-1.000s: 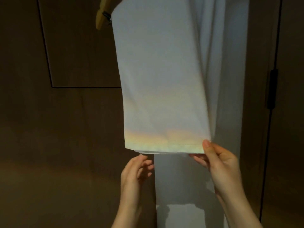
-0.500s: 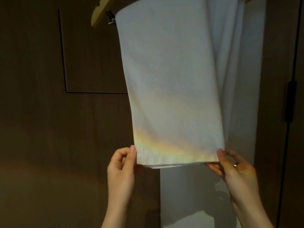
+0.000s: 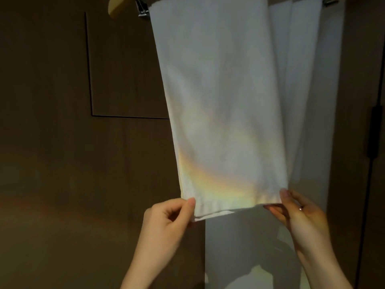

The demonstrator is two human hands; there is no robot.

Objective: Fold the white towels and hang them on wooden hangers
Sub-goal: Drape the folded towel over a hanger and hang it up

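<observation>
We're up at the hanger (image 3: pixel 116 6), with only its pale wooden tip showing at the top left and a metal clip (image 3: pixel 142 9) just below it. The towel (image 3: pixel 218 97) hangs folded down the middle of the view. Its top runs out of frame beside that clip, so we can't tell how it sits on the hanger.

Our left hand (image 3: pixel 166 224) pinches the lower left corner, thumb on the front and fingers curled behind the hem. Our right hand (image 3: pixel 302 222) grips the lower right corner, thumb on the front and fingers tucked under and behind. A ring (image 3: pixel 300 209) glints on one finger. The hem runs taut between the two hands, sitting lower on the left, and two layers show at that corner.

A faint rainbow band (image 3: pixel 208 180) curves across the towel's lower part. Behind and to the right, more white cloth (image 3: pixel 302 80) hangs in long folds, with a second clip (image 3: pixel 329 2) at the top right. There's dark wood panelling (image 3: pixel 62 142) all round, with a thin seam in it on the left. A black handle (image 3: pixel 375 130) sits on the far right.
</observation>
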